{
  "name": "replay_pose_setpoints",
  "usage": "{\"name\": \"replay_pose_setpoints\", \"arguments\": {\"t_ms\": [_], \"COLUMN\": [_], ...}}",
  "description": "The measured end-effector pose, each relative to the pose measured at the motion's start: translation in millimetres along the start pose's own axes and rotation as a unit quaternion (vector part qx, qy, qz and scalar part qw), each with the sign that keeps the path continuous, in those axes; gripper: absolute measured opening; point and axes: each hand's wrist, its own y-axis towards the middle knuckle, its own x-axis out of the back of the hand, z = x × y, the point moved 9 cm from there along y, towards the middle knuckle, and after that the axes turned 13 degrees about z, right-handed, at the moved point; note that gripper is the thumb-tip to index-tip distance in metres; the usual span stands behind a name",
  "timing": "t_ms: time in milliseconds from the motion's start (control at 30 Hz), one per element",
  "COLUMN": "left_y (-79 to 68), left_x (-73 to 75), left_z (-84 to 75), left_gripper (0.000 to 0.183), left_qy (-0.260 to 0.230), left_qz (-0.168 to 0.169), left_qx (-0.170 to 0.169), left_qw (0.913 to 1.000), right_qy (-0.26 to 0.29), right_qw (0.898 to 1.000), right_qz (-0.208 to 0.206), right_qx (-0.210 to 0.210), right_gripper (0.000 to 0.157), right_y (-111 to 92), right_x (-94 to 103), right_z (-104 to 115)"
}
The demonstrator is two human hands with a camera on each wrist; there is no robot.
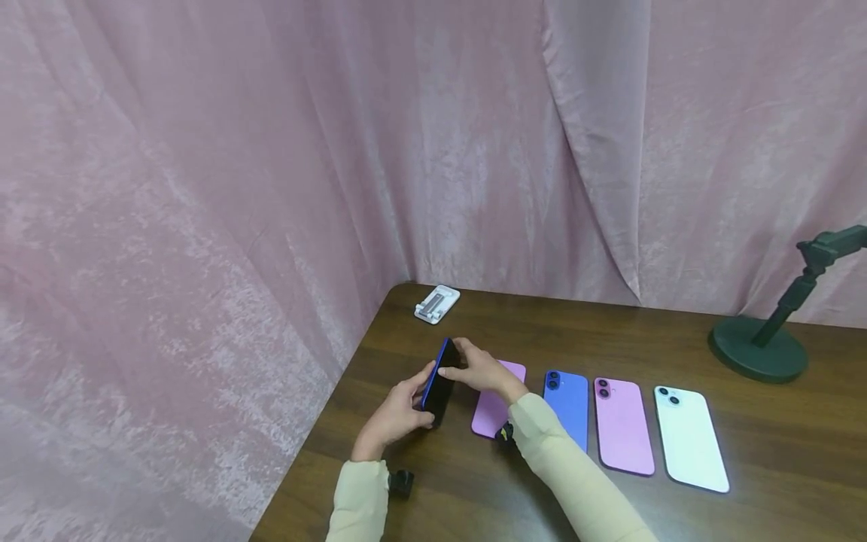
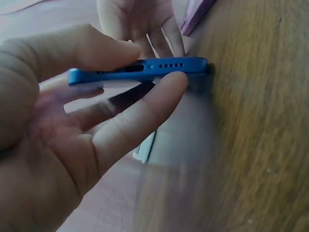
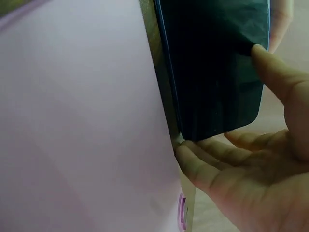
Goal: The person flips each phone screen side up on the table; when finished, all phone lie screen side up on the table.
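Note:
A blue-edged smartphone (image 1: pixel 442 388) stands tilted on its long side at the left of the table, its dark screen facing right. My left hand (image 1: pixel 396 416) grips its near end, thumb and fingers on opposite faces, beside the charging port and speaker holes of the blue phone edge (image 2: pixel 171 65). At the far end, my right hand (image 1: pixel 482 370) holds the phone, with the thumb on the dark screen (image 3: pixel 217 63) and fingers around the end. Under the right wrist lies a pink-purple phone (image 1: pixel 489 414), back up. The blue phone's back is mostly hidden.
To the right lie a blue phone (image 1: pixel 569 406), a pink phone (image 1: pixel 624 425) and a white phone (image 1: pixel 691 439), backs up. A white folding stand (image 1: pixel 436 304) lies near the far left corner. A green stand base (image 1: pixel 757 350) is at the back right. Pink curtains (image 1: pixel 474 150) hang behind.

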Motion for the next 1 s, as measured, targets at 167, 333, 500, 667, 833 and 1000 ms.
{"name": "replay_pose_setpoints", "arguments": {"t_ms": [167,333,500,667,833,1000], "left_y": [0.2,0.9,2.1,2.5,1.5,-0.1], "left_x": [1.4,1.0,2.7,4.1,9.8,10.3], "left_z": [3.3,12.1,15.2,16.2,15.1,14.5], "left_gripper": [0.101,0.104,0.106,0.092,0.076,0.066], "left_qy": [0.02,0.105,0.148,0.163,0.204,0.215], "left_qz": [-0.017,-0.04,-0.06,-0.075,-0.101,-0.103], "left_qx": [0.024,0.089,0.109,0.123,0.144,0.147], "left_qw": [0.9994,0.9897,0.9811,0.9759,0.9632,0.9601], "right_qy": [-0.056,-0.096,-0.093,-0.081,-0.081,-0.087], "right_qw": [0.998,0.994,0.993,0.994,0.993,0.991], "right_qz": [-0.012,-0.03,-0.045,-0.049,-0.054,-0.054], "right_qx": [-0.017,-0.043,-0.053,-0.062,-0.073,-0.082], "right_gripper": [0.076,0.071,0.069,0.068,0.07,0.071], "right_y": [5,7,6,4,3,2], "right_x": [-0.5,-0.1,2.2,4.1,8.4,8.1], "right_z": [-1,-1,-1,-5,-5,-6]}}
